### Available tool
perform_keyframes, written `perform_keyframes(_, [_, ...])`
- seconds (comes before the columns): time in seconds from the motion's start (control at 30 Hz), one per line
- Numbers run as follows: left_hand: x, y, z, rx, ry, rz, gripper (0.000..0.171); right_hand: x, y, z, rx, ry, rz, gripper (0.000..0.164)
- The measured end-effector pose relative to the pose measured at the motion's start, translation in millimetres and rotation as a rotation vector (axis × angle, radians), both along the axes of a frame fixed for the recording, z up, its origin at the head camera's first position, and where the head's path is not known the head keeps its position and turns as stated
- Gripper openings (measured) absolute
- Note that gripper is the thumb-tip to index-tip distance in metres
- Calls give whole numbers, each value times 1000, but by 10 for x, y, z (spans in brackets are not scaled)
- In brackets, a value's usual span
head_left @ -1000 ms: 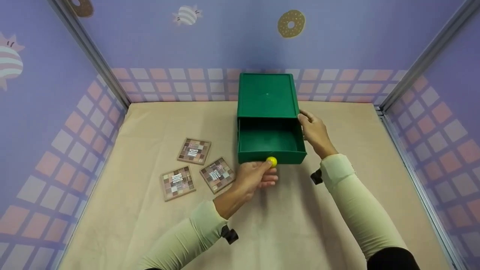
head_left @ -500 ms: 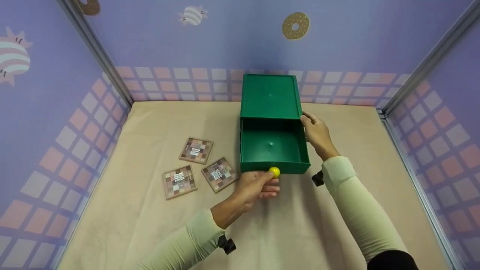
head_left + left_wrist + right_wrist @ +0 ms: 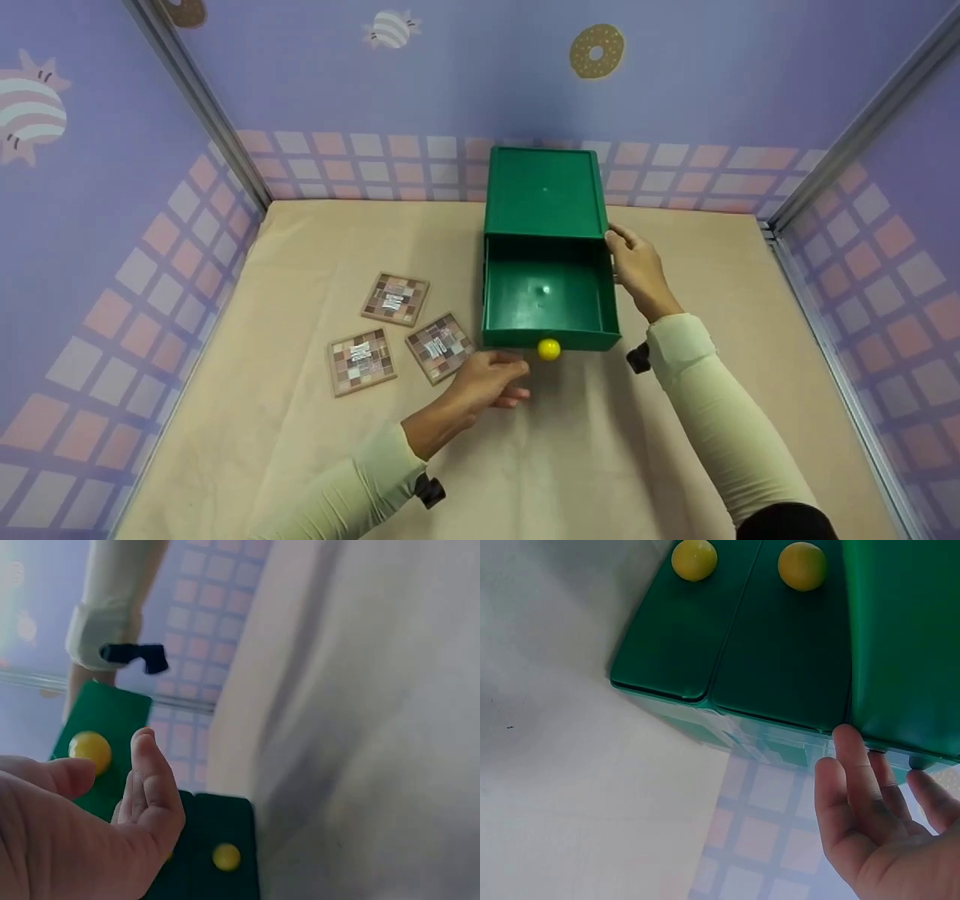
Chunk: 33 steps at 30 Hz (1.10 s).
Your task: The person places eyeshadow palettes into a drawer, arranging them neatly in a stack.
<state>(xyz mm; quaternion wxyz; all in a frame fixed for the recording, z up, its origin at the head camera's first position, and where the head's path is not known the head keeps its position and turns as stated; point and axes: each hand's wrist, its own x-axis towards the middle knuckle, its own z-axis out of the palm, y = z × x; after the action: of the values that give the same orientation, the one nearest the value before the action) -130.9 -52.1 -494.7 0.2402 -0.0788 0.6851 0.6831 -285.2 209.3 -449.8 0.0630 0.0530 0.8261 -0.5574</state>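
Observation:
A green drawer cabinet (image 3: 546, 191) stands against the back wall with its top drawer (image 3: 551, 296) pulled out; nothing lies inside. The drawer's round yellow knob (image 3: 549, 349) is free. Just left of that knob is my left hand (image 3: 480, 382), its fingers relaxed and a gap between thumb and fingers in the left wrist view. My right hand (image 3: 639, 268) steadies the cabinet's right side, extended fingertips (image 3: 847, 739) at its edge in the right wrist view. Below, two closed drawers with yellow knobs (image 3: 802, 566) show there.
Three square makeup palettes with checkered lids lie left of the cabinet: one farther back (image 3: 396, 299), one near the left hand (image 3: 440, 347), one at the left (image 3: 362, 362). A beige cloth (image 3: 300, 450) covers the table, with patterned walls (image 3: 420, 90) around it.
The top drawer has come farther out toward me. My left hand has let go of the yellow knob and moved left of it. My right hand stays at the cabinet's side.

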Motion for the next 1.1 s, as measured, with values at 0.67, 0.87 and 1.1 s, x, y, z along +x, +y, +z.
perform_keyframes(0.67, [-533,-1098,-689,-1124,509,-433,76,21,-15,-42,11,8,5,58])
perform_keyframes(0.87, [-570,-1103,-675,-1153,490,-508,85,10,3,-24,14,14,8,59])
perform_keyframes(1.1, [-612,-1119,-719,-1141,487,-496,86,10,15,-26,18,18,5,59])
